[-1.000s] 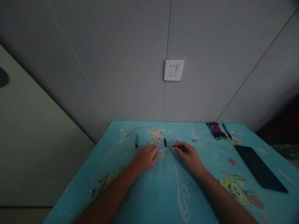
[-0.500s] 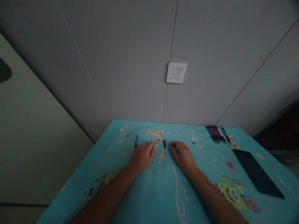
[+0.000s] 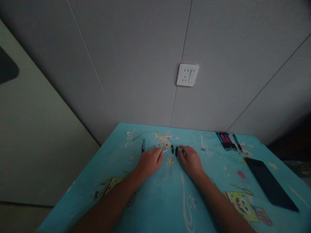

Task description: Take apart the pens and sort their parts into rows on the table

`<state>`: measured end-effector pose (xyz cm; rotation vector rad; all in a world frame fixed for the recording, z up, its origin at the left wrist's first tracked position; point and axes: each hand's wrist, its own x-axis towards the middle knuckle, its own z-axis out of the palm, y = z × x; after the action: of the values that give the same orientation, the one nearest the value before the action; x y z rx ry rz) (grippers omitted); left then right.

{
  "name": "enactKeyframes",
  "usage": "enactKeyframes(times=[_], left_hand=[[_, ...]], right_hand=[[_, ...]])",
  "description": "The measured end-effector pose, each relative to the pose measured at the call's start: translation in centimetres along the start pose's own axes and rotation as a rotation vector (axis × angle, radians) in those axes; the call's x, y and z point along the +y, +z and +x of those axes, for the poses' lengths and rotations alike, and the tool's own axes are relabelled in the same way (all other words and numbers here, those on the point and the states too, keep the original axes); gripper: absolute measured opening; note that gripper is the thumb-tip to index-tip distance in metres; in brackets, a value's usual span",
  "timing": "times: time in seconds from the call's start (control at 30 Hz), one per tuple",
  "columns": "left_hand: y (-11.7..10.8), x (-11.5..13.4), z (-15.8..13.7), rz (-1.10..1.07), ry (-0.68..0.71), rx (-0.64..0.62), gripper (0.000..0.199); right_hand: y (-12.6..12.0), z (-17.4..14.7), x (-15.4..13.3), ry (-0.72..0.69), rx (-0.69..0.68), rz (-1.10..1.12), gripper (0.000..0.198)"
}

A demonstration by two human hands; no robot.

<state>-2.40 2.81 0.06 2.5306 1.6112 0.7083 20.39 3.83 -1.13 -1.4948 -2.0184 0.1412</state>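
My left hand (image 3: 150, 160) rests on the table with thumb and fingers pinched around a thin white stick, seemingly a pen refill (image 3: 165, 150), whose tip points right. Just beyond that tip lies a small black pen cap (image 3: 172, 149). Beside it is a second short black piece (image 3: 176, 151), also like a cap, close to the fingertips of my right hand (image 3: 191, 160). The right thumb and forefinger are apart, with nothing visible between them. A blue pen barrel with a dark end (image 3: 143, 145) lies behind and left of my left hand.
The blue cartoon-printed table (image 3: 155, 200) meets a grey wall with a white socket (image 3: 188, 75). Several blue, red and black pens (image 3: 226, 141) lie at the back right. Nearer on the right is a dark flat rectangular board (image 3: 270, 183). A pale panel (image 3: 36, 136) stands at left.
A black cap-like piece that was in my right fingers now sits on the table just left of them. My left hand keeps its pinch. The view has shifted slightly.
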Motion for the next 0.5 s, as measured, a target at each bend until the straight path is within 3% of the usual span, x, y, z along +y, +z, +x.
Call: enactKeyframes(times=[0.17,0.5], left_hand=[[-0.25,0.01,0.01,-0.003,0.008,0.001,0.021],[-0.13,0.04,-0.06,-0.025,0.011,0.009,0.02]], right_hand=[[-0.07,-1.23,-0.59,-0.047,-0.06,-0.102,0.038],[0.47,-0.3,-0.55,-0.05,-0.083,-0.154,0.025]])
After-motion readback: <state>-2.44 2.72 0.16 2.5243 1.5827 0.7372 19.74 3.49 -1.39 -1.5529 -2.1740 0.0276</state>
